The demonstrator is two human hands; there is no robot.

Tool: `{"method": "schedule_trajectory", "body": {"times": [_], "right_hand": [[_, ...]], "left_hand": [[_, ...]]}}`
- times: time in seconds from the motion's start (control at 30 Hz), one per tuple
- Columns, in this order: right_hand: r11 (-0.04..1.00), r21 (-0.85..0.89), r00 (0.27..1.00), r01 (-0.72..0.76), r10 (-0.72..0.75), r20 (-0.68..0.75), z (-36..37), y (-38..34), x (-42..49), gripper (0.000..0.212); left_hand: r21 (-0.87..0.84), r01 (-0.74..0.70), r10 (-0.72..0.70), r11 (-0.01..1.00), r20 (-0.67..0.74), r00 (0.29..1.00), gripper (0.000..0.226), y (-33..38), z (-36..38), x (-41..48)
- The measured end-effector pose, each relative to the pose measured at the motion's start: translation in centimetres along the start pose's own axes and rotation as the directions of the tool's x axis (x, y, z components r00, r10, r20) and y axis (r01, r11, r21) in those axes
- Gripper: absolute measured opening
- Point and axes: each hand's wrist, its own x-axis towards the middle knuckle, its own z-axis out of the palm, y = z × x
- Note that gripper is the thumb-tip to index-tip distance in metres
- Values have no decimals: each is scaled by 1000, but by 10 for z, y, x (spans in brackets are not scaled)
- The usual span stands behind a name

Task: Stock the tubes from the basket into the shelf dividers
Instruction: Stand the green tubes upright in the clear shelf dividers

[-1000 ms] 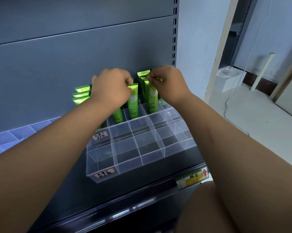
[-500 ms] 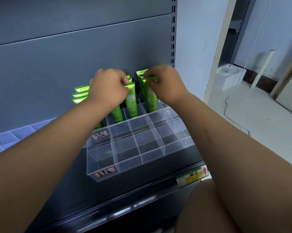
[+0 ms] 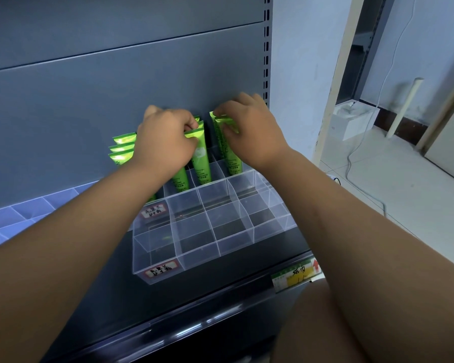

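Several green tubes stand upright in the back rows of a clear plastic divider tray (image 3: 194, 260) on the grey shelf. My left hand (image 3: 165, 142) pinches the crimped top of a green tube (image 3: 201, 158) in a middle compartment. To its right, my right hand (image 3: 249, 129) pinches the top of another green tube (image 3: 227, 153). More tubes (image 3: 122, 149) lean at the tray's back left, partly behind my left wrist. The basket is out of view.
The tray's front compartments hold nothing and carry two handwritten labels (image 3: 161, 271). A yellow price tag (image 3: 296, 277) sits on the shelf edge. Blue dividers (image 3: 16, 213) lie to the left. A white box (image 3: 351, 121) and cable lie on the floor at right.
Both hands stay on the tube tops. The view has shifted slightly and the hands have crept a little toward the back panel.
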Motion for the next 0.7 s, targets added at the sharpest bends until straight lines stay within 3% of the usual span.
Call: {"method": "schedule_trajectory", "body": {"times": [0.1,0.2,0.33,0.47,0.7], "right_hand": [[1000,-13,1000,8,-9,-8,-1,-6,0,33],[1000,8,1000,28,-28,7,-2,-15,-2,36],[999,11,990,-38,36,138,-2,-32,-10,55],[1000,-3,967,-25,25,252,-2,-65,-17,64],[991,106,949,85,-113,295,7,-155,-37,62]], "left_hand": [[-37,-32,31,999,-43,999,24,4,-3,-3],[-16,-85,80,996,-177,981,20,11,-9,-9],[123,44,-2,991,-323,946,38,13,-22,-32],[220,177,-107,959,-298,949,48,1,-43,-68],[296,351,-283,888,-249,926,65,-33,-100,-153]]}}
